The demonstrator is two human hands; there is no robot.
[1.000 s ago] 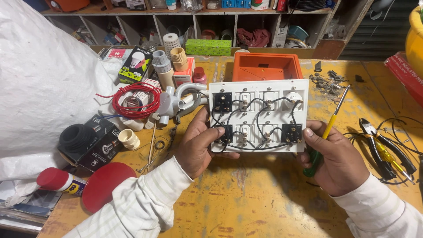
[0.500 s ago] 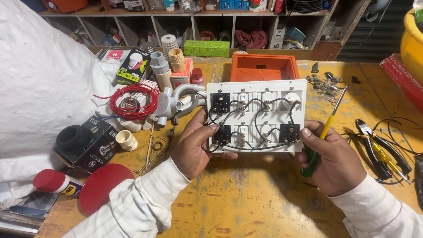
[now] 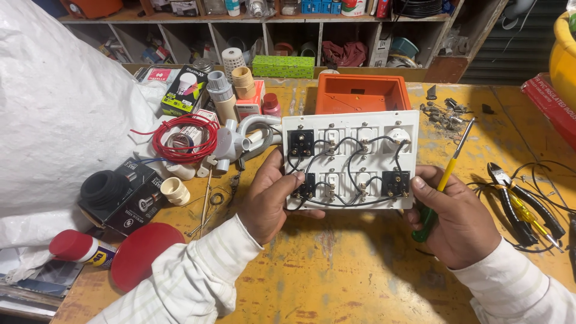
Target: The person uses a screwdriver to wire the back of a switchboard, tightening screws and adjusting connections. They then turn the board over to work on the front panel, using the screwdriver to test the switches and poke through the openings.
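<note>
1. Two hands hold the white switch plate [image 3: 350,159] upright over the yellow workbench [image 3: 336,270], wired back facing you.
2. Your left hand [image 3: 273,201] clamps its left edge, beside the red wire coil [image 3: 185,139].
3. Your right hand [image 3: 459,219] steadies the right edge, fingers closed on a screwdriver [image 3: 447,174], probably green-handled.
4. Pliers [image 3: 525,201] lie further right.

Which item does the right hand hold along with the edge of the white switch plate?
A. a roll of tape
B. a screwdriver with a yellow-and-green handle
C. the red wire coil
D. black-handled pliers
B: the right hand grips the screwdriver against the right edge of the switch plate, its shaft pointing up and away; the pliers lie on the table to the right.
</note>
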